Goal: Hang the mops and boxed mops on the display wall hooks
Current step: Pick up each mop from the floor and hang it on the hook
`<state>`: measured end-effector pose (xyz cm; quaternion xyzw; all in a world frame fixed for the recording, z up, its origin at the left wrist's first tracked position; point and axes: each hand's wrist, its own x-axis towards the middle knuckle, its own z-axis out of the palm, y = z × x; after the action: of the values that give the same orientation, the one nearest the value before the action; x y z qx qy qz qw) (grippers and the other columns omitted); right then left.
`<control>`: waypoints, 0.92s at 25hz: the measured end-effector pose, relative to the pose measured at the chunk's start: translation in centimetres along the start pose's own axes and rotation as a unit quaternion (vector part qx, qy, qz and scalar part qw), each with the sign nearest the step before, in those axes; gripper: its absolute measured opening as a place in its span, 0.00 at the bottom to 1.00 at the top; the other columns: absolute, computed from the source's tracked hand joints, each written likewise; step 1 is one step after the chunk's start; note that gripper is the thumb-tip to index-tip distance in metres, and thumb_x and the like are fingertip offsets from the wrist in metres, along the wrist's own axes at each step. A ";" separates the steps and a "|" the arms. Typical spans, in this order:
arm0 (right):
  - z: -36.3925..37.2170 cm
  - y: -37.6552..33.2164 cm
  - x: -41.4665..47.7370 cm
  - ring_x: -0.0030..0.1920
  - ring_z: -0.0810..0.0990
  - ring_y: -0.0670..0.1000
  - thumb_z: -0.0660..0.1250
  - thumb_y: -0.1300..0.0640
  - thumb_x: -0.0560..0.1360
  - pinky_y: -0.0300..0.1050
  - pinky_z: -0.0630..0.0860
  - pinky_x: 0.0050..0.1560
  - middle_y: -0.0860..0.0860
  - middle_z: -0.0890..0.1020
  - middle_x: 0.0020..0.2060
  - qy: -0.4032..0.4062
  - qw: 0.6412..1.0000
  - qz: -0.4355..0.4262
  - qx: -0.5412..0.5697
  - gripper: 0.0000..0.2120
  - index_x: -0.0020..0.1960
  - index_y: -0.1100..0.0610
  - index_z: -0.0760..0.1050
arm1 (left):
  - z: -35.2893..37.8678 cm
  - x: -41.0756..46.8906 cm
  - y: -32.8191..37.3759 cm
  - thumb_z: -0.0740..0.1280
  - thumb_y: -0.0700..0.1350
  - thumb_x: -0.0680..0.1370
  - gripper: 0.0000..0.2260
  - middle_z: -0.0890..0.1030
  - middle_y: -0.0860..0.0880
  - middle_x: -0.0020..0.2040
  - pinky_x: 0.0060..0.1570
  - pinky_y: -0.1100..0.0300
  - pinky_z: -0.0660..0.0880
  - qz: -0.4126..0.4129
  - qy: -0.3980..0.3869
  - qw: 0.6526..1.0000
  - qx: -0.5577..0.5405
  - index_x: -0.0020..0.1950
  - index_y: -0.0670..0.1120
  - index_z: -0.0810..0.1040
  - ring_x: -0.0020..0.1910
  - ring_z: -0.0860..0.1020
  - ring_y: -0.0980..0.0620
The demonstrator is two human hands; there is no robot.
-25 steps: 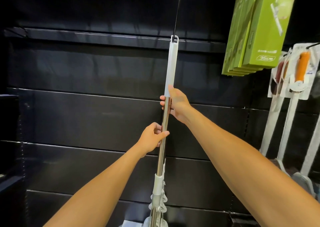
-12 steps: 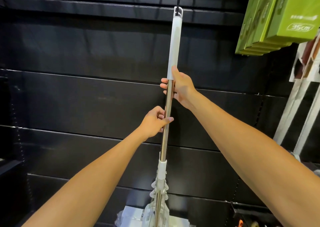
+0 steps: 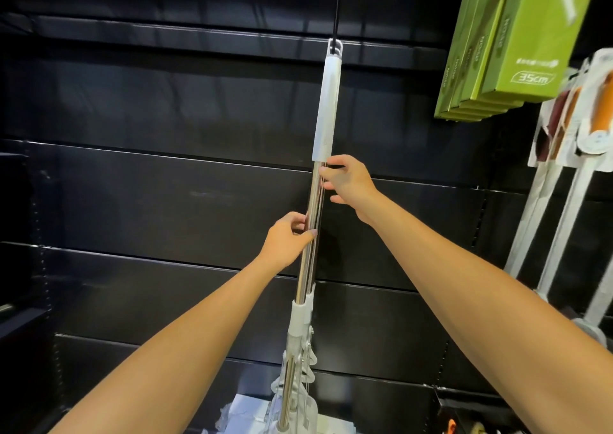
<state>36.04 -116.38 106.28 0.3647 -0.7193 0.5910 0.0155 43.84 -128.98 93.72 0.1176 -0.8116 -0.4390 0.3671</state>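
1. Head view: the left hand [image 3: 288, 238] pinches the mop's [image 3: 310, 231] steel shaft lightly between thumb and fingertips, partway up the pole. Keep that light pinch as a steadying guide only, with no squeeze and no pull down.

2. The right hand [image 3: 348, 181] sits higher, just under the white grip sleeve [image 3: 326, 108]. Its fingers are spread and loose, and only the fingertips seem to touch the shaft (I cannot tell whether any real hold is left). Open it away sideways so it does not drag the pole with it.

3. The mop hangs near upright in front of the black display wall [image 3: 149, 185]. Its top loop [image 3: 334, 47] is caught on the thin black hook [image 3: 338, 6]. Judged from this, the hanging step is nearly done. Before letting go, check that the loop sits fully back on the hook and not out at its tip.

4. Release the upper hand first and the lower one last, damping any swing so the mop head [image 3: 292, 397] below settles quietly.

5. The green boxed mops [image 3: 517, 45] hang to the right, well apart from this pole, with other white-handled mops [image 3: 564, 201] beyond them. Let nothing sway towards them.
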 end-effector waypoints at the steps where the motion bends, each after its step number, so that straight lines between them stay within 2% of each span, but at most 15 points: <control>1: -0.1 0.1 -1.0 0.55 0.82 0.50 0.70 0.56 0.81 0.46 0.81 0.49 0.49 0.80 0.56 -0.010 1.000 0.006 -0.001 0.16 0.68 0.50 0.73 | -0.2 -0.6 0.1 0.73 0.47 0.80 0.19 0.81 0.53 0.58 0.60 0.52 0.81 -0.003 -0.005 1.000 0.012 0.70 0.49 0.76 0.56 0.81 0.54; 3: -0.3 0.8 -3.2 0.56 0.82 0.50 0.69 0.56 0.81 0.49 0.82 0.55 0.49 0.80 0.54 -0.026 0.999 0.018 -0.007 0.17 0.69 0.51 0.73 | -0.7 -2.2 0.4 0.73 0.46 0.80 0.24 0.79 0.51 0.65 0.58 0.60 0.78 -0.007 -0.017 0.999 0.031 0.75 0.49 0.72 0.56 0.80 0.55; 5: -0.4 2.2 -5.7 0.56 0.82 0.51 0.69 0.56 0.81 0.51 0.82 0.58 0.49 0.81 0.54 -0.040 0.998 0.031 -0.027 0.19 0.70 0.52 0.72 | -1.0 -4.2 0.4 0.72 0.46 0.81 0.27 0.77 0.49 0.70 0.54 0.62 0.77 -0.012 -0.029 0.998 0.049 0.78 0.50 0.68 0.58 0.80 0.53; 7: -0.4 4.2 -8.5 0.56 0.81 0.49 0.69 0.55 0.80 0.51 0.80 0.61 0.48 0.81 0.54 -0.053 0.996 0.036 -0.059 0.20 0.71 0.52 0.72 | -1.1 -6.5 0.0 0.72 0.46 0.81 0.29 0.74 0.49 0.74 0.59 0.57 0.79 -0.012 -0.043 0.996 0.081 0.80 0.51 0.66 0.64 0.78 0.49; 9: -0.5 6.8 -11.9 0.54 0.80 0.47 0.69 0.55 0.80 0.45 0.78 0.60 0.47 0.81 0.53 -0.056 0.993 0.040 -0.096 0.20 0.71 0.53 0.72 | -0.8 -9.0 -1.0 0.72 0.48 0.81 0.30 0.71 0.49 0.77 0.68 0.50 0.76 -0.003 -0.060 0.991 0.117 0.80 0.52 0.65 0.70 0.75 0.48; 12: -1.2 11.6 -17.8 0.62 0.79 0.50 0.70 0.55 0.80 0.43 0.75 0.61 0.49 0.78 0.63 -0.053 0.981 0.049 -0.180 0.22 0.73 0.53 0.72 | 0.2 -13.3 -2.7 0.71 0.51 0.81 0.29 0.70 0.50 0.78 0.71 0.49 0.72 0.029 -0.082 0.981 0.173 0.80 0.52 0.65 0.74 0.71 0.49; 14: -2.2 15.2 -22.2 0.64 0.78 0.51 0.70 0.53 0.80 0.46 0.77 0.64 0.50 0.75 0.67 -0.057 0.965 0.050 -0.252 0.23 0.73 0.51 0.71 | 1.1 -16.3 -4.0 0.71 0.52 0.80 0.28 0.71 0.49 0.77 0.72 0.47 0.72 0.072 -0.097 0.962 0.247 0.79 0.51 0.67 0.75 0.70 0.45; 18: -5.0 21.9 -32.1 0.70 0.73 0.54 0.69 0.53 0.80 0.49 0.73 0.69 0.51 0.71 0.71 -0.068 0.938 0.076 -0.330 0.24 0.74 0.53 0.69 | 4.2 -23.4 -6.1 0.71 0.55 0.78 0.31 0.69 0.46 0.79 0.72 0.45 0.72 0.158 -0.159 0.891 0.394 0.79 0.50 0.67 0.76 0.70 0.42; 21: -7.6 25.5 -39.4 0.71 0.71 0.54 0.68 0.53 0.80 0.47 0.71 0.69 0.51 0.70 0.72 -0.076 0.920 0.112 -0.368 0.24 0.75 0.53 0.68 | 7.3 -29.0 -6.5 0.71 0.55 0.79 0.32 0.65 0.46 0.82 0.77 0.41 0.67 0.170 -0.224 0.870 0.406 0.81 0.50 0.66 0.81 0.64 0.40; 23: -9.6 27.0 -44.0 0.70 0.72 0.54 0.67 0.53 0.80 0.46 0.71 0.67 0.50 0.69 0.71 -0.084 0.912 0.130 -0.379 0.24 0.75 0.53 0.68 | 9.8 -32.7 -6.4 0.74 0.55 0.76 0.33 0.68 0.46 0.81 0.74 0.39 0.69 0.186 -0.256 0.853 0.415 0.80 0.51 0.68 0.80 0.66 0.40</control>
<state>49.69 -84.88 66.58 0.2829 -0.9290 0.2383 0.0149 59.15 -109.81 69.09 -0.0109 -0.9903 0.0004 0.1387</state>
